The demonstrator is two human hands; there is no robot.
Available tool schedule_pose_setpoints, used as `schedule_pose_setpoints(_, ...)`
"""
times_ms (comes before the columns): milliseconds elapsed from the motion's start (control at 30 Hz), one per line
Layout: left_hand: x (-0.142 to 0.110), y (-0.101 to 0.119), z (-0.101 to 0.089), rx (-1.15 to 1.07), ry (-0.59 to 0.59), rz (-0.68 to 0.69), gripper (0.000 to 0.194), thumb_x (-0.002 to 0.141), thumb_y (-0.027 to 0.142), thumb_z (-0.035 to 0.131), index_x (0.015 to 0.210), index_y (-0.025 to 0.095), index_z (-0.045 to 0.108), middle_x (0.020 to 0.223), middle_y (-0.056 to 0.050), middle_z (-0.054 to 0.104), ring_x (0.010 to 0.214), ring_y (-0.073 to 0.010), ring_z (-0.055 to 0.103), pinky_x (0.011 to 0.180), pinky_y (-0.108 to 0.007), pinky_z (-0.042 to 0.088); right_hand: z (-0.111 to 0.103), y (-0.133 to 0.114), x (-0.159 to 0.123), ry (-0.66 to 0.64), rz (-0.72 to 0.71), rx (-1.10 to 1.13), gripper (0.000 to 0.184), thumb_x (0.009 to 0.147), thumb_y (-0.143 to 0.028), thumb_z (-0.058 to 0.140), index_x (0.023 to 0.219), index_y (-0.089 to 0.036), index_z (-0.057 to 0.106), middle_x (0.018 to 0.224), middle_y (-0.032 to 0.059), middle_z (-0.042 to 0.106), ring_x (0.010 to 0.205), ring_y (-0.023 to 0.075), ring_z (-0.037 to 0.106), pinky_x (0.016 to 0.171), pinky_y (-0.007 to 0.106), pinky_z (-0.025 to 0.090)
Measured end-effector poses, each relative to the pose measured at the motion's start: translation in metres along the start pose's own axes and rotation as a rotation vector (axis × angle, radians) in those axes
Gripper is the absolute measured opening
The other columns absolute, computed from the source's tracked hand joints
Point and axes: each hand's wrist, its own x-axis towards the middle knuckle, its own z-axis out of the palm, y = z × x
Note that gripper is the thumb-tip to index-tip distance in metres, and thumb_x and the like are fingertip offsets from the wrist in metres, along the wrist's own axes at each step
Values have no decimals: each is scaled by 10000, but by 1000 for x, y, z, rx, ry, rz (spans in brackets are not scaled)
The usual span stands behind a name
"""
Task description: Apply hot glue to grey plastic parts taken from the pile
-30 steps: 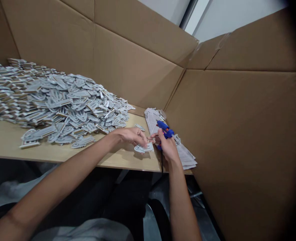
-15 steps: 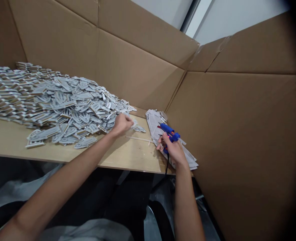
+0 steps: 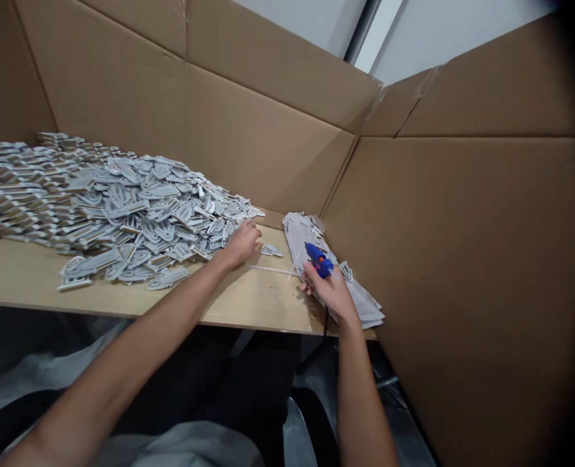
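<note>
Blue glue gun (image 3: 319, 261), nozzle (image 3: 307, 246) up-left (tilted away), in right hand (image 3: 331, 292)

left hand (image 3: 243, 245) open, right hand (image 3: 332, 292) curled closed

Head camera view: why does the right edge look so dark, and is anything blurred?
In the head view, a dark vignette covers the right edge and top right corner, dimming the cardboard wall; the table's front edge looks slightly bowed, probably from a wide lens; the blue glue gun and left hand show little blur.
</note>
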Motion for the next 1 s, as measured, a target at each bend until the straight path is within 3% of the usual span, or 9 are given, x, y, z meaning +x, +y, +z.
schedule_pose_setpoints(100, 2, -5, 19, -68, -98, 233, 462, 921, 309, 538, 1363, 197, 617, 1470, -125, 544, 1416, -294, 398, 1188, -452, 360, 8, 0, 0, -42, -47, -113, 368, 857, -551, 700, 906, -205, 584, 763, 24, 666, 614, 197, 665, 556, 300, 502)
schedule_pose_setpoints(200, 5, -7, 31, -105, -171, 283, 412, 927, 309, 529, 1312, 223, 649, 1433, -119, 586, 1372, -291, 454, 1151, -454, 389, 22, -4, 0, -122, -116, -206, 287, 803, -400, 759, 929, -194, 605, 844, 29, 699, 714, 190, 671, 673, 296, 515)
schedule_pose_setpoints(333, 8, -12, 30, -92, -135, 208, 285, 878, 303, 596, 1085, 152, 719, 1080, -155, 708, 1142, -306, 573, 1028, -428, 462, 44, -7, -2, -255, -145, -246, 292, 746, -219, 736, 1015, -199, 625, 937, 23, 721, 790, 191, 672, 736, 290, 505)
schedule_pose_setpoints(433, 7, -21, 26, -143, -87, 117, 294, 813, 281, 670, 1076, 153, 695, 1073, -133, 690, 1144, -299, 558, 997, -391, 475, 59, -4, -2, -295, -159, -273, 336, 731, -171, 701, 1053, -218, 619, 961, 11, 716, 773, 185, 651, 704, 273, 475)
schedule_pose_setpoints(600, 6, -30, 25, -270, -49, -32, 348, 731, 288, 777, 1042, 167, 678, 1120, -109, 674, 1164, -287, 552, 1028, -364, 462, 73, -4, -3, -285, -198, -439, 193, 736, -145, 633, 908, -219, 584, 864, 12, 682, 758, 195, 600, 674, 261, 394)
schedule_pose_setpoints(800, 6, -25, 26, -444, 0, -175, 366, 723, 201, 764, 1083, 175, 700, 1193, -106, 692, 1217, -261, 576, 1111, -361, 429, 61, -12, -4, -310, -122, -585, 161, 731, -154, 625, 866, -221, 569, 775, 6, 639, 663, 180, 523, 613, 261, 316)
schedule_pose_setpoints(1000, 4, -13, 15, -540, 31, -236, 290, 735, 188, 749, 1023, 151, 748, 1093, -107, 745, 1080, -243, 664, 1001, -327, 497, 35, 5, 4, -250, -128, -324, 157, 775, -268, 642, 910, -200, 597, 811, 7, 650, 712, 176, 558, 653, 266, 420)
